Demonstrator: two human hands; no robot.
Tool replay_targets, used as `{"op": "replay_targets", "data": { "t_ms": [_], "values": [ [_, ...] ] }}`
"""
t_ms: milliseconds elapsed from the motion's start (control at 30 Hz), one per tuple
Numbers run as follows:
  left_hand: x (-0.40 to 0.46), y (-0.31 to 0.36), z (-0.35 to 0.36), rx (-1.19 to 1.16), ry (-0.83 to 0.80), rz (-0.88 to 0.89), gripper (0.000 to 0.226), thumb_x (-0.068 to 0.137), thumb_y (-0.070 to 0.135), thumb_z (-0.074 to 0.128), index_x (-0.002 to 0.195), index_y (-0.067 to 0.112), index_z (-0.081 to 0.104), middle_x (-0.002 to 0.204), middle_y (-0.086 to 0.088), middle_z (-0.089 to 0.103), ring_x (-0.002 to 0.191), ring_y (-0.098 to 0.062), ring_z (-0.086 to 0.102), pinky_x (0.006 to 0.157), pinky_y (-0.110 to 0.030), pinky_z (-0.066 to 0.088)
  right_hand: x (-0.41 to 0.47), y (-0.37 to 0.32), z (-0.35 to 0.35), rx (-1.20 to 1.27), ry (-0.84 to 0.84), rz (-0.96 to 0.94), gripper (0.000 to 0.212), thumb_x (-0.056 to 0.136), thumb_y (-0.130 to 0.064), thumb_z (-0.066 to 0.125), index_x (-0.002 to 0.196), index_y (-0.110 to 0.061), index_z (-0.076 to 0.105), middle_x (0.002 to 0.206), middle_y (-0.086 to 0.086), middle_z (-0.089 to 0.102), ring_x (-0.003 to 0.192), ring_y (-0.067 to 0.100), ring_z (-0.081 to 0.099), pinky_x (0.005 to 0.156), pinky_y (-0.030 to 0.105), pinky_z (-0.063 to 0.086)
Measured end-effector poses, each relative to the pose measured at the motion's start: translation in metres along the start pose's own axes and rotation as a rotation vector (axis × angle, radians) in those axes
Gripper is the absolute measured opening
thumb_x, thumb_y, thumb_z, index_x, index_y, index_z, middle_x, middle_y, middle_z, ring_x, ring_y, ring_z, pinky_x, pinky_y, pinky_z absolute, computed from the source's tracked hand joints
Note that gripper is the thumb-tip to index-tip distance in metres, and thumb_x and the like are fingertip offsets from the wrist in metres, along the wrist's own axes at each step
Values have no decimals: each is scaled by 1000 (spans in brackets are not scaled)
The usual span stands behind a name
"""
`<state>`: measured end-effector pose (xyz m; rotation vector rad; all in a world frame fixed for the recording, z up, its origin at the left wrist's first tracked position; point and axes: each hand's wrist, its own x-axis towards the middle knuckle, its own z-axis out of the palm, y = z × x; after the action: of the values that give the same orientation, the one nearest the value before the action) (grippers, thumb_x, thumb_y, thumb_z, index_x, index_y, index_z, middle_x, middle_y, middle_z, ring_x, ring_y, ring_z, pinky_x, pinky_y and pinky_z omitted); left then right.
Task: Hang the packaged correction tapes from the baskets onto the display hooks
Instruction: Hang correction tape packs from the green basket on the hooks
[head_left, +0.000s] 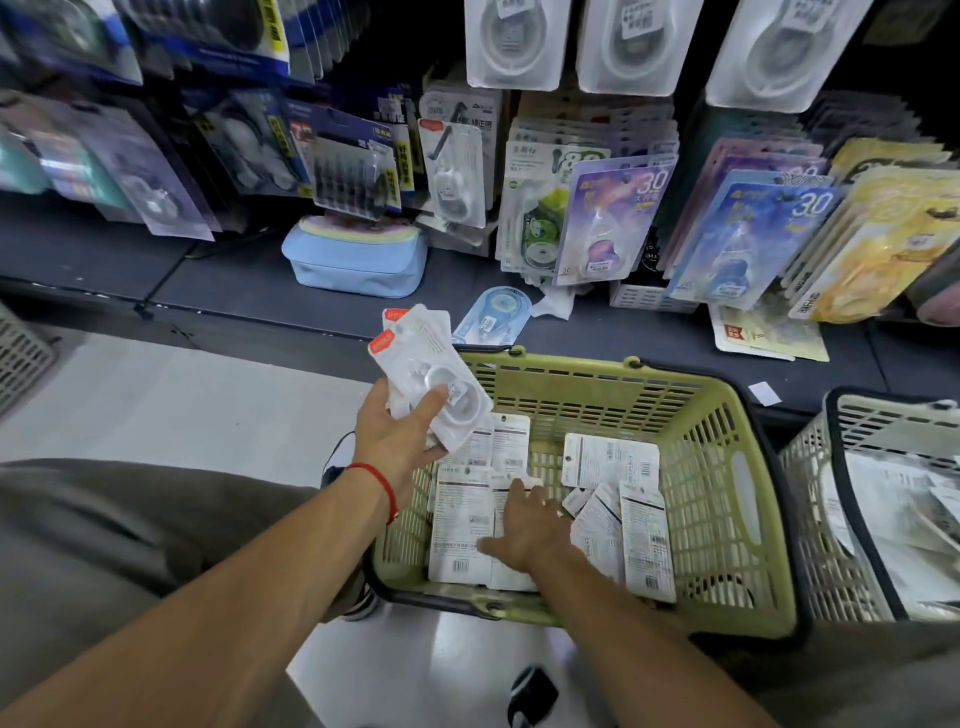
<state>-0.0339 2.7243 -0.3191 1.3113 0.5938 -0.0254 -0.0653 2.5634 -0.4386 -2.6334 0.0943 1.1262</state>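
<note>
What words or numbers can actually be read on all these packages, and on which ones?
"30" on the purple hanging card.
"30" on the blue hanging card.
"80", partly hidden, on the green-and-white card.
Chinese characters on several hanging packs: too blurred to read.
Barcodes and fine print on the packs in the green basket, and on the packs held by the left hand: too small to read.

Green basket (748, 467) open-topped; hanging packs (613, 218) crowd shelf (234, 280) behind.

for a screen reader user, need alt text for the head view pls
A person's left hand holds a few packaged correction tapes above a green basket, while the right hand reaches onto more packs lying face down inside. Behind it, a dark shelf shows hanging stationery.
</note>
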Motion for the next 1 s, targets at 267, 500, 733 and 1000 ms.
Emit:
{"op": "replay_targets", "data": {
  "t_ms": [267,500,733,1000],
  "values": [
    [8,-8,-3,241,-39,27,36,96,23,76,127,26,59,117,1,70,105,-23,71,75,-45,66,-1,41,-72,1137,244,34,25,96,-3,59,117,-13,67,110,10,75,95,28,70,70,33,54],
    [-2,-11,10,166,-254,-154,33,97,30,74,127,30,62,121,0,76,101,-22,75,64,-39,64,-23,15,-126,1525,206,-214,17,97,0,58,105,-7,72,100,11,77,83,25,71,75,37,56],
    [-4,4,1,141,-257,-73,55,79,20,89,125,29,59,115,1,78,97,-23,79,64,-41,62,-13,-31,-95,1459,251,-249,20,104,-25,64,117,-11,71,110,8,78,98,24,74,85,40,60],
    [0,18,-23,184,-79,45,53,82,20,88,126,32,60,115,3,77,98,-19,78,67,-39,64,10,-16,-4,514,-17,-34,53,100,-31,70,143,-9,49,145,14,59,133,32,57,105,36,48]
  ]
}}
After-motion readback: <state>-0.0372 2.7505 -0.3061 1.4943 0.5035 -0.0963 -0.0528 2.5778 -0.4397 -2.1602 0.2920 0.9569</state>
